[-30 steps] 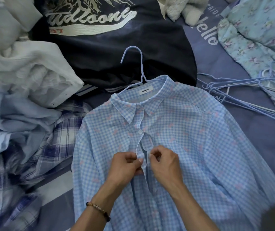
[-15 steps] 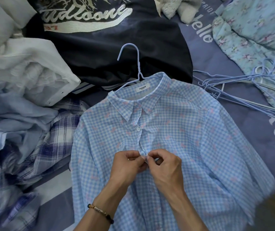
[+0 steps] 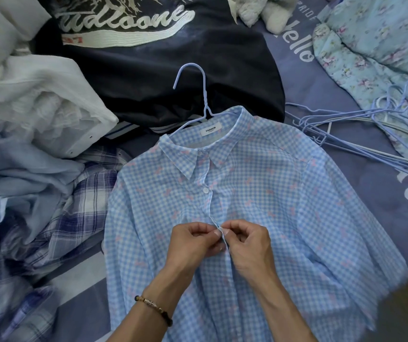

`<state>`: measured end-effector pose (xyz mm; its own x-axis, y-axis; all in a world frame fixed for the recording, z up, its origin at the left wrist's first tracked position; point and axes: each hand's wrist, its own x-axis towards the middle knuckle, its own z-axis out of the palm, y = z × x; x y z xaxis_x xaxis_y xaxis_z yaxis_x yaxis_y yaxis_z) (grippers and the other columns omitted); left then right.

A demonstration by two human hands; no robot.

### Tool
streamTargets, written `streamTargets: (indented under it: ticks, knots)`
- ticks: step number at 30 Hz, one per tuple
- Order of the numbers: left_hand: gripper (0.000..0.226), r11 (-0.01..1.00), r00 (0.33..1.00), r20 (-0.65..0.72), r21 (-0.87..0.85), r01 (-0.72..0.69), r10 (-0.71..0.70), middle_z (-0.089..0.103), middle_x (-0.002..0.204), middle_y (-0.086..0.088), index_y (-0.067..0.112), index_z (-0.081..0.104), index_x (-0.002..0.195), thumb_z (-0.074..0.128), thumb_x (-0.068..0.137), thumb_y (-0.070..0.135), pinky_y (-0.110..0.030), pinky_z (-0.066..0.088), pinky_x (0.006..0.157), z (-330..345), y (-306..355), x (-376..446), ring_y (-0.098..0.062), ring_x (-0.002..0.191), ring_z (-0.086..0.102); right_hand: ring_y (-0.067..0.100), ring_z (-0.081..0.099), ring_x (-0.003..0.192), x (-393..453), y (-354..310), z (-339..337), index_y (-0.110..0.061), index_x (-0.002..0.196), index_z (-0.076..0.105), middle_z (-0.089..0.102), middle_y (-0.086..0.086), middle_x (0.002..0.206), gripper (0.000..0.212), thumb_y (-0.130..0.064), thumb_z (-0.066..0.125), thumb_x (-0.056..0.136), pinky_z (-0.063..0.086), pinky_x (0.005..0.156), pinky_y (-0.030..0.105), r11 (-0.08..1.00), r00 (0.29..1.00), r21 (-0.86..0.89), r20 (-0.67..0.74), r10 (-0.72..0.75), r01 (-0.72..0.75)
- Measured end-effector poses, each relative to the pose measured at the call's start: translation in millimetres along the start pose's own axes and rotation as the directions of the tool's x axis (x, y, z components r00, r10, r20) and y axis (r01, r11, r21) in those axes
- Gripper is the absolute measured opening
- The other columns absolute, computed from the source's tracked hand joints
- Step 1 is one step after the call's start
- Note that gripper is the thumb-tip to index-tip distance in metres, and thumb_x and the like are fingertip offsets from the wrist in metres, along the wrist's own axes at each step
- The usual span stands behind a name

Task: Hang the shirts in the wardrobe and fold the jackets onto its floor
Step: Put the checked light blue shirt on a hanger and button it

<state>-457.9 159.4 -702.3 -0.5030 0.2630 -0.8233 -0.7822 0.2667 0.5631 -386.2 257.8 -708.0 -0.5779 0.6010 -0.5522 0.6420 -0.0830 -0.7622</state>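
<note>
A light blue gingham shirt point(image 3: 284, 206) lies flat on the bed, front up, with a pale blue wire hanger point(image 3: 199, 95) inside its collar and the hook pointing away from me. One white button point(image 3: 205, 190) below the collar is fastened. My left hand point(image 3: 193, 243) and my right hand point(image 3: 247, 243) meet at the placket lower down, each pinching one edge of the shirt front between thumb and fingers. A dark navy jacket point(image 3: 148, 70) with white embroidered lettering lies beyond the shirt.
A heap of white, pale blue and blue plaid garments point(image 3: 25, 169) fills the left side. Several loose blue wire hangers point(image 3: 370, 134) lie at the right on the blue bedsheet point(image 3: 383, 218). A floral quilt point(image 3: 383, 45) sits at the far right.
The gap in the placket between my hands has closed as both hands pulled its two edges together. The view has shifted slightly; the shirt stays flat.
</note>
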Motion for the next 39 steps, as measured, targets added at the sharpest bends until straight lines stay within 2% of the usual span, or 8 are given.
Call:
streamTargets:
  ticks: [6,10,14,17,20,26,31,39]
  knots:
    - [0.013,0.997,0.999,0.043,0.072,0.009,-0.012,0.069,0.064,-0.01,0.002,0.07,0.075,0.069,0.088,0.001,-0.025,0.056,0.059,3,3,4,-0.016,0.061,0.068,0.004,0.067,0.062,2,1,-2,-0.025,0.074,0.071,0.072,-0.007,0.068,0.027,-0.004,0.063,0.09,0.052,0.059,0.017,0.999,1.0,-0.041,0.006,-0.027,0.027]
    - [0.014,0.993,0.999,0.04,0.114,-0.002,-0.003,0.07,0.068,-0.012,0.002,0.07,0.075,0.068,0.089,0.003,-0.025,0.056,0.06,5,6,7,-0.016,0.062,0.069,-0.005,0.063,0.078,-1,2,-3,-0.029,0.082,0.068,0.069,-0.013,0.08,0.028,-0.002,0.061,0.087,0.046,0.065,0.008,0.982,0.993,-0.147,0.029,-0.113,0.116]
    - [0.015,0.987,0.999,0.035,0.158,0.006,-0.012,0.067,0.059,-0.004,0.001,0.07,0.076,0.066,0.091,0.004,-0.024,0.056,0.059,7,5,8,-0.011,0.055,0.065,0.006,0.057,0.072,-2,16,2,-0.02,0.085,0.068,0.057,-0.015,0.078,0.012,-0.011,0.071,0.079,0.044,0.066,0.013,0.859,0.916,-0.357,-0.024,-0.399,0.365]
    - [0.023,0.982,1.0,0.0,0.186,-0.004,0.004,0.069,0.06,-0.008,0.005,0.07,0.068,0.066,0.091,0.003,-0.033,0.059,0.067,9,3,10,-0.015,0.059,0.066,0.014,0.058,0.07,0,23,12,-0.016,0.083,0.068,0.06,-0.008,0.078,0.006,-0.012,0.065,0.079,0.049,0.064,0.03,0.821,0.893,-0.436,-0.08,-0.443,0.368]
    - [0.032,0.981,0.997,-0.055,0.187,-0.05,0.061,0.072,0.068,-0.015,0.011,0.071,0.058,0.067,0.089,0.001,-0.045,0.059,0.078,11,-2,14,-0.024,0.067,0.069,0.01,0.055,0.069,0,22,18,-0.015,0.08,0.07,0.062,-0.005,0.077,0.011,-0.012,0.06,0.078,0.042,0.065,0.022,0.818,0.884,-0.463,-0.137,-0.447,0.342]
    - [0.017,0.956,0.966,-0.113,0.209,-0.204,0.231,0.073,0.068,-0.009,0.007,0.07,0.072,0.069,0.087,0.001,-0.037,0.06,0.07,7,-15,12,-0.024,0.069,0.073,0.006,0.063,0.073,-1,9,16,-0.018,0.08,0.074,0.068,-0.01,0.078,0.014,-0.007,0.067,0.084,0.05,0.07,0.022,0.949,0.974,-0.281,-0.13,-0.186,0.143]
    - [0.023,0.82,0.922,0.037,0.445,-0.36,0.385,0.07,0.062,-0.001,0.018,0.068,0.067,0.071,0.086,0.006,-0.044,0.059,0.067,-4,-17,18,-0.021,0.064,0.069,0.016,0.07,0.071,12,14,9,-0.021,0.071,0.067,0.071,0.001,0.069,0.016,-0.012,0.075,0.081,0.058,0.076,0.039,0.99,0.988,-0.065,-0.092,0.122,-0.128]
    - [0.017,0.92,0.957,-0.01,0.276,-0.277,0.291,0.064,0.058,0.001,0.01,0.067,0.074,0.068,0.091,0.008,-0.027,0.052,0.056,-9,-27,22,-0.015,0.057,0.061,0.01,0.067,0.067,-6,24,14,-0.021,0.073,0.068,0.07,-0.002,0.07,0.014,-0.016,0.073,0.085,0.054,0.066,0.028,0.986,0.989,-0.08,-0.005,0.146,-0.146]
